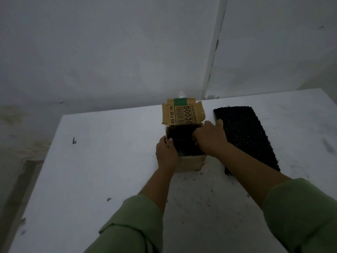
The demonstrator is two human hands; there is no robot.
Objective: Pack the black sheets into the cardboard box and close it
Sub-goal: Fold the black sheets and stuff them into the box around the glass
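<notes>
**Both hands at the open box, one stack of sheets waiting outside**

Both hands worked at the cardboard box (189, 162). Curled over its near-left rim, the left hand (166, 152) gripped the wall with the thumb hooked inside, apparently to keep the light carton from sliding. With fingers bent down into the opening, the right hand (209, 137) seemed to be pressing or seating dark material already inside; whether those fingers pinched anything could not be told in the dim light. Something black lined the interior, probably sheets (180, 134) already packed, with a rounded glassy shape faintly visible beneath. The printed lid flap (182, 114) stood open at the far side, leaving the mouth clear for loading. Just right of the box lay a stack of black dimpled sheets (244, 132), within easy reach of the right hand. Everything rested on a white table (100, 161), and green sleeves (300, 207) covered both forearms.
</notes>
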